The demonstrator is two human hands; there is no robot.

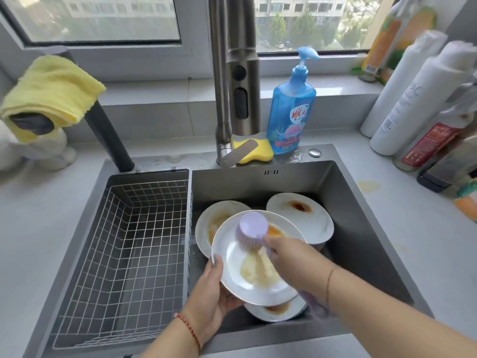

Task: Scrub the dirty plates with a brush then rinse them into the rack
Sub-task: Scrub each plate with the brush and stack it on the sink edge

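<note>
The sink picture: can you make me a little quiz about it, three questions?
1. True or false: the wire rack already holds a rinsed plate.
2. Which hand grips the purple brush? A) left hand B) right hand
3. Fill in: the cloth draped at the left is ____.

Key: 1 false, the rack holds no plates. 2 B; the left hand holds the white plate. 3 yellow.

You're in a home kitchen: steel sink (pixel 361 202), faucet (pixel 232 73), dish soap bottle (pixel 291 109), apartment blocks (pixel 296 6) outside your window.
</note>
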